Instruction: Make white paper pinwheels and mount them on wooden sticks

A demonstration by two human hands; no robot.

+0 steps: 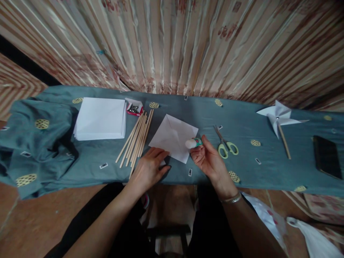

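A square sheet of white paper (174,134) with diagonal creases lies turned like a diamond on the cloth. My left hand (151,165) rests on its lower left edge, fingers stretched out and thumb apart; a bit of white shows between them. Over the right part of the sheet, my right hand (208,157) is closed around a glue stick (194,143) with a green label, its white end pointing left. Whether that end touches the paper I cannot tell. Green-handled scissors (225,145) lie open just right of my right hand.
Left of the sheet are several wooden sticks (135,138), a small red box (134,107) of metal pins and a stack of white paper (100,118). A paper pinwheel (278,116) and a dark phone (326,156) lie right. Cloth is bunched (45,143) at the far left.
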